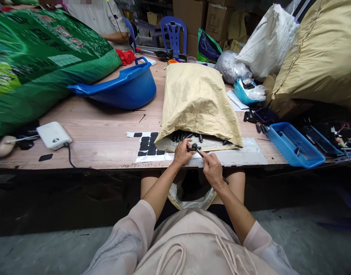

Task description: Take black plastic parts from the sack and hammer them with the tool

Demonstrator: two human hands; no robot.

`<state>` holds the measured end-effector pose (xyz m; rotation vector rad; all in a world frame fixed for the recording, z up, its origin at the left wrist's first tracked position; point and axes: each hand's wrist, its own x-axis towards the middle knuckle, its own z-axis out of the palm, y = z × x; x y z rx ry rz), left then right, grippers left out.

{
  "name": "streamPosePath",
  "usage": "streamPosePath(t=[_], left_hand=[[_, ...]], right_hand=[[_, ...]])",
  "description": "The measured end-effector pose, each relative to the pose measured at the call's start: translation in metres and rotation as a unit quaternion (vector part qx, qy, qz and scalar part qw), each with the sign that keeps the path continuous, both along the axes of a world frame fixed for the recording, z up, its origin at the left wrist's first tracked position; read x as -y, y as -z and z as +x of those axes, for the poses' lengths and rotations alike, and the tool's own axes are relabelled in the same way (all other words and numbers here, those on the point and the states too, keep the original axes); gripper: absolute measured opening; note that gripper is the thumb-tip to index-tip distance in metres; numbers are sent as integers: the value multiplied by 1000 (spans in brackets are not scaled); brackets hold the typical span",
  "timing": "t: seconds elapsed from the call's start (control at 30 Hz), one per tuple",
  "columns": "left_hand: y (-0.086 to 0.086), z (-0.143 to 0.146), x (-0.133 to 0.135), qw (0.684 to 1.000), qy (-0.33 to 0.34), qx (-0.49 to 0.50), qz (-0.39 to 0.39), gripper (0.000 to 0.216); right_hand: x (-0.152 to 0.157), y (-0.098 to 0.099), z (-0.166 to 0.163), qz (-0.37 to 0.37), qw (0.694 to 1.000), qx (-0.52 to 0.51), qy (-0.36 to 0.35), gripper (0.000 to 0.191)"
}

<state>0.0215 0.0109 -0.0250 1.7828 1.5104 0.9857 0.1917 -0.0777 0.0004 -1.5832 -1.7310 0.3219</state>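
Observation:
At the table's front edge, my left hand point(182, 152) pinches a small dark piece point(190, 149) between thumb and fingers; its exact kind is too small to tell. My right hand point(212, 168) is closed round a slim black rod-shaped tool point(226, 180), whose lower end sticks out below the palm. The tool's front end meets the left fingers, beside a round dark knob point(194, 146). Just beyond both hands lies the open mouth of a tan woven sack point(196, 95), with several black tube-like parts point(201, 138) inside it.
Left of the sack lies a white sheet of black stickers point(148, 144). Farther left are a blue basin point(129, 86), a white box with a cable point(54, 135) and a large green sack point(55, 57). A blue basket point(295, 145) stands right. Another person's arm point(116, 37) shows behind.

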Motion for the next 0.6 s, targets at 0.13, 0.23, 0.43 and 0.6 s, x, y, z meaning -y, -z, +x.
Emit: streamPosePath(t=[0.13,0.23,0.43,0.6], left_hand=[[1,0,-1,999,26,-30,16,24],[2,1,-2,999,33,-38,19,14],[3,2,-2,998,28,-52,22,14],[4,0,-3,997,37,-61,17,13]], right_hand=[[-3,-3,6,14,1000,-10,16,40],[-3,-5,12,29,999,-12,20,40],[-3,3,18,-1,999,10,33,39],[-18,3,46,31,997,33,65,38]])
